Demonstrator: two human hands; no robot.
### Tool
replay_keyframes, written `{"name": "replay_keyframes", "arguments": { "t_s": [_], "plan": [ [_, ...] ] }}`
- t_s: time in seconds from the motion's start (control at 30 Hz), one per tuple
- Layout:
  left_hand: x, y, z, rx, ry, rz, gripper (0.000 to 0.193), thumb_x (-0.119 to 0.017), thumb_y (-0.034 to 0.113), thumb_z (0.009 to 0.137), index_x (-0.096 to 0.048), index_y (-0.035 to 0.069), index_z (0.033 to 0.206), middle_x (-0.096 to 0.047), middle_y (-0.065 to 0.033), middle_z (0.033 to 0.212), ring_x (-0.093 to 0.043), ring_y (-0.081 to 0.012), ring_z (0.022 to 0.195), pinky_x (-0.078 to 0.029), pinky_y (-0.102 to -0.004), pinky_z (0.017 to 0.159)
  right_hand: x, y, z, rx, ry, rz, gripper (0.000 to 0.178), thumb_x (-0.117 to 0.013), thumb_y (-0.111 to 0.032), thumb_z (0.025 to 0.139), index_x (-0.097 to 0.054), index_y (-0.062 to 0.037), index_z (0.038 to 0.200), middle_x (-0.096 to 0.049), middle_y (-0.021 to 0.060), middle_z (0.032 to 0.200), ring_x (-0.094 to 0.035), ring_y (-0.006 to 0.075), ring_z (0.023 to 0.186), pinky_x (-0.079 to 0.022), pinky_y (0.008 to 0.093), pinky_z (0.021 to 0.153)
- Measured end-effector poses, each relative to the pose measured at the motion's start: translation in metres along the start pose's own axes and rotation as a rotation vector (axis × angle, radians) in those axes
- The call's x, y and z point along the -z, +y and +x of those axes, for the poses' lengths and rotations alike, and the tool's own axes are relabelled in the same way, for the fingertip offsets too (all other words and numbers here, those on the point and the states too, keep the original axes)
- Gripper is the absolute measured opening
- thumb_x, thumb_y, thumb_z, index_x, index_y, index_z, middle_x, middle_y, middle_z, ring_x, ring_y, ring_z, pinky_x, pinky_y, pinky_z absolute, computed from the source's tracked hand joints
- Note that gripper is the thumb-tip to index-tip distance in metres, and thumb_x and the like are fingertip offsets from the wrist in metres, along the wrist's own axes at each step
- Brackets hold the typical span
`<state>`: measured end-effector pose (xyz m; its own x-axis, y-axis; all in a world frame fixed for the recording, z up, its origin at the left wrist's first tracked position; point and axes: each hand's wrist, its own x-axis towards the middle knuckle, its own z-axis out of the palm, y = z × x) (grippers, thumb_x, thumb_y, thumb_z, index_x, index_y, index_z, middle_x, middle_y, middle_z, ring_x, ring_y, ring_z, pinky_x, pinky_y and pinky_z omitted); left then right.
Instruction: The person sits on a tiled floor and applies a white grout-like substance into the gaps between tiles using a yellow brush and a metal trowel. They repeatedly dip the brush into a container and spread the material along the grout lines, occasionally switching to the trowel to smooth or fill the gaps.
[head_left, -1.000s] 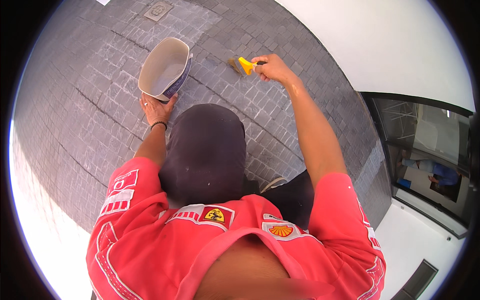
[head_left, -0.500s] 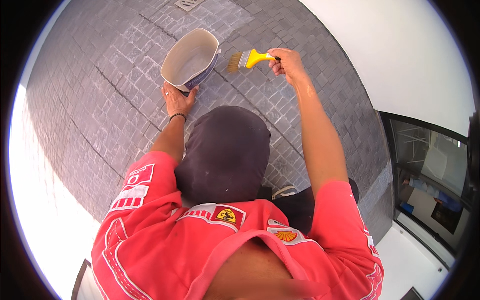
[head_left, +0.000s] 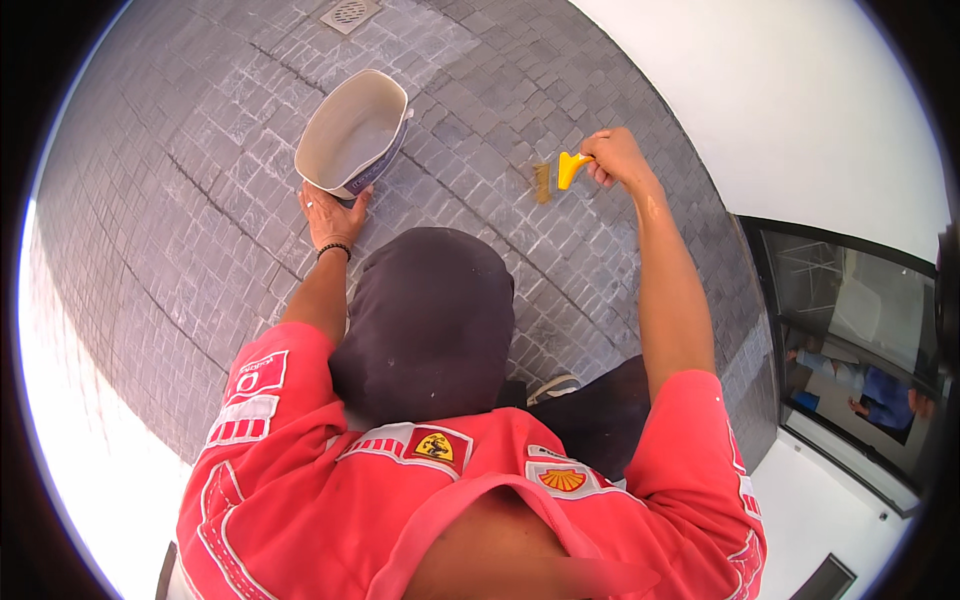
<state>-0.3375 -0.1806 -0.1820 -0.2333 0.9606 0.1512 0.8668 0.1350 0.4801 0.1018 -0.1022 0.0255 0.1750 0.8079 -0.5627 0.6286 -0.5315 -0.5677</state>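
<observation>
My left hand (head_left: 333, 215) is closed on the near side of an oval, off-white plastic tub (head_left: 345, 120) with a dark label on its outer wall. The tub is tilted so that its open mouth shows, and some of the hand's fingers are hidden behind it. Out to the right, my right hand (head_left: 615, 158) grips a paintbrush (head_left: 571, 170) by its yellow handle. Its light brown bristles point left, apart from the tub and over the grey paving. The metal band between handle and bristles blends with the paving.
Grey stone paving (head_left: 490, 150) lies below, with a square drain grate (head_left: 350, 14) at the far side. A white wall (head_left: 760, 110) runs along the right, with a dark-framed glass door (head_left: 850, 320) nearer me. My bent knee (head_left: 430, 320) sits between my arms.
My right hand has drawn the paintbrush to the right and nearer me, away from the tub. The whole view has shifted slightly; my left hand keeps its hold on the tub.
</observation>
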Motion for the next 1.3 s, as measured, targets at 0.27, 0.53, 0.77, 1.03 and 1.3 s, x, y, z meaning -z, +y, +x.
{"name": "replay_keyframes", "arguments": {
  "t_s": [0.27, 0.53, 0.77, 1.03, 1.3],
  "plan": [
    [-0.001, 0.0, 0.0, 0.027, 0.003, -0.005, 0.11, -0.078, 0.065, 0.075, -0.034, -0.005, 0.146, -0.046, -0.0239, 0.144, -0.038, -0.0388, 0.142, -0.018, -0.0511, 0.126, -0.018, -0.022, -0.037, 0.092, 0.084, 0.031, 0.033, -0.066, -0.019, 0.085, -0.074, 0.002, 0.11, -0.065, 0.0059, 0.068, -0.059, 0.0109, 0.055, -0.047, 0.0275, 0.053],
    [0.0, -0.002, 0.0, 0.062, -0.075, 0.067, 0.12, -0.077, 0.066, 0.075, -0.024, -0.007, 0.154, -0.039, -0.0249, 0.153, -0.027, -0.0374, 0.151, -0.014, -0.0498, 0.128, -0.032, -0.17, -0.1, 0.671, 0.023, 0.456, 0.025, -0.069, -0.021, 0.086, -0.077, 0.001, 0.096, -0.061, 0.0023, 0.062, -0.049, 0.0059, 0.048, -0.036, 0.0217, 0.045],
    [0.018, 0.01, 0.003, 0.077, -0.114, -0.01, 0.119, -0.078, 0.065, 0.075, -0.025, -0.005, 0.154, -0.039, -0.0229, 0.153, -0.028, -0.0366, 0.151, -0.014, -0.0498, 0.128, -0.158, -0.217, -0.054, 0.603, -0.048, -0.079, 0.029, -0.065, -0.023, 0.081, -0.077, 0.0023, 0.091, -0.066, 0.0158, 0.063, -0.063, 0.0253, 0.057, -0.05, 0.0379, 0.058],
    [0.018, 0.008, 0.003, 0.093, -0.105, -0.009, 0.119, -0.079, 0.066, 0.073, -0.025, -0.003, 0.155, -0.037, -0.0232, 0.155, -0.026, -0.0353, 0.152, -0.014, -0.0491, 0.128, -0.17, -0.192, -0.046, 0.448, -0.174, 0.346, 0.033, -0.07, -0.024, 0.087, -0.072, 0.007, 0.096, -0.069, 0.0137, 0.071, -0.066, 0.0193, 0.057, -0.053, 0.0353, 0.054],
    [0.013, 0.012, 0.002, 0.005, -0.035, -0.064, 0.108, -0.082, 0.061, 0.072, -0.035, -0.002, 0.147, -0.048, -0.021, 0.141, -0.04, -0.0386, 0.14, -0.02, -0.0501, 0.126, -0.147, -0.149, -0.062, 0.274, -0.289, 0.921, 0.033, -0.072, -0.021, 0.092, -0.066, 0.0077, 0.109, -0.068, 0.0126, 0.075, -0.065, 0.0158, 0.057, -0.053, 0.0278, 0.052]
  ]
}}
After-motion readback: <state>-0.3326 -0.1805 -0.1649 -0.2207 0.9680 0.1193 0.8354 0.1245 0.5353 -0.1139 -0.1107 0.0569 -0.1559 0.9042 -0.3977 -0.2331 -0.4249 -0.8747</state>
